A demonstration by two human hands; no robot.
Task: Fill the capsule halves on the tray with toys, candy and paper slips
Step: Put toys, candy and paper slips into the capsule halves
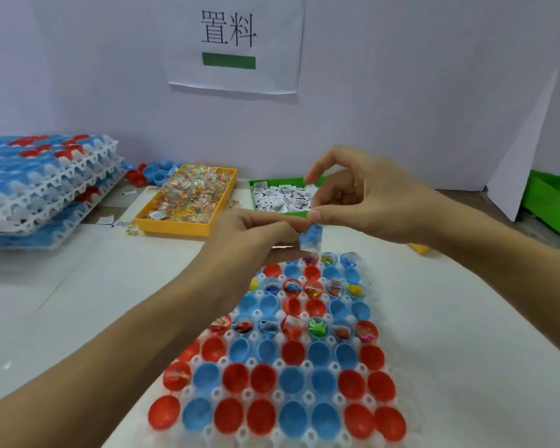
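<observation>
A white tray [307,397] lies in front of me with red and blue capsule halves [261,379] in rows. Alternate rows hold toys, candy and slips, such as a green toy [317,328]; the rows between are empty, as are the two nearest. Above the tray's far edge my left hand [256,234] pinches a small blue toy in a clear bag [311,237]. My right hand [356,198] hovers just above it, its thumb right over the toy and its index finger curved apart from the thumb.
A yellow bin of wrapped candy [188,198] and a green bin of paper slips [282,197] stand behind the tray. Stacked filled trays [42,185] sit at the left, with loose capsule halves [152,174] beside them. A green crate [553,202] is at the far right.
</observation>
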